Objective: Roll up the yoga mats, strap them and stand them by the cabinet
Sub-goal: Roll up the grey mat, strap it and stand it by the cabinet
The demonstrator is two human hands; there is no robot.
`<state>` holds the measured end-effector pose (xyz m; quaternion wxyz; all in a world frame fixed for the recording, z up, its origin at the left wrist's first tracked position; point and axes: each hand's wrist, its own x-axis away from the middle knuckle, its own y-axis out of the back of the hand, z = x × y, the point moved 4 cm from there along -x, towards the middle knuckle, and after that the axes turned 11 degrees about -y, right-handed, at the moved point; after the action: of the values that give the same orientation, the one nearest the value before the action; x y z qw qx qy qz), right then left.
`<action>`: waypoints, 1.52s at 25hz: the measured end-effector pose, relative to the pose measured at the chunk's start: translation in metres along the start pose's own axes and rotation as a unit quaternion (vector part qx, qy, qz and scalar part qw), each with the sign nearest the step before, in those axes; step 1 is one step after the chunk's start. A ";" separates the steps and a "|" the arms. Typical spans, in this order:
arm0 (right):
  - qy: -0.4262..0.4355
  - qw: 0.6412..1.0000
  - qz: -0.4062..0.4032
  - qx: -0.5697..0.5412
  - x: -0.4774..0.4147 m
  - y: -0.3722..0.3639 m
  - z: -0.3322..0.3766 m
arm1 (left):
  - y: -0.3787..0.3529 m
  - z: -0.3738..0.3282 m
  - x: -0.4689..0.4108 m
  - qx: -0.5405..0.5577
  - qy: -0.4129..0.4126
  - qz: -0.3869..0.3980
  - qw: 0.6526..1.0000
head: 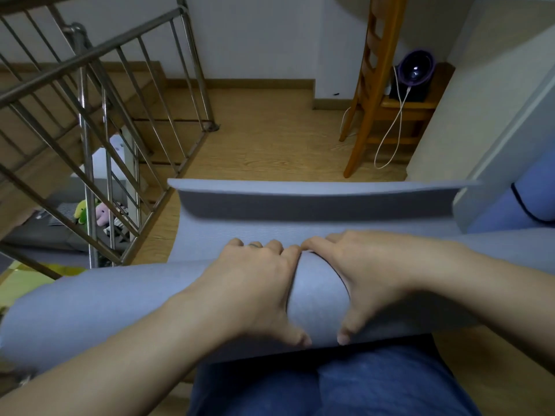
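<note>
- Dim, flat indoor light, cool and greyish throughout.
- Soft dark shadow under the curled far edge of the mat (315, 205), and again in the narrow gap between the left hand (255, 283) and the right hand (369, 274).
- Small bright glints on the steel railing (86, 151) and on the round purple gadget (417, 70).
- Smeared by motion at both hands, most at the fingertips and thumbs.
- Bent by the wide lens toward the edges: splayed railing bars, bowed ends of the mat.
- Soft and slightly grainy everywhere, mushiest in the corners.
</note>
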<state>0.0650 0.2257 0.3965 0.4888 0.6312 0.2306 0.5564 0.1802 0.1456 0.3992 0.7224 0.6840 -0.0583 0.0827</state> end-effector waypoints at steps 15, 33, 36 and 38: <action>-0.013 0.990 -0.091 0.105 -0.015 -0.004 0.017 | 0.001 0.050 -0.042 0.190 0.022 0.152 0.970; -0.017 0.984 -0.165 0.073 -0.029 0.006 -0.007 | -0.008 0.035 -0.033 0.039 0.021 0.005 0.999; 0.012 0.995 -0.091 0.045 -0.006 0.011 0.003 | 0.000 0.032 -0.016 0.099 -0.005 0.058 0.993; 0.019 0.997 -0.069 0.036 0.006 0.010 0.009 | -0.001 0.028 -0.008 0.123 -0.020 0.093 0.988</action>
<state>0.0725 0.2236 0.4086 0.4989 0.6197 0.3030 0.5246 0.1733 0.1174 0.3980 0.6203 0.7612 -0.1254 0.1421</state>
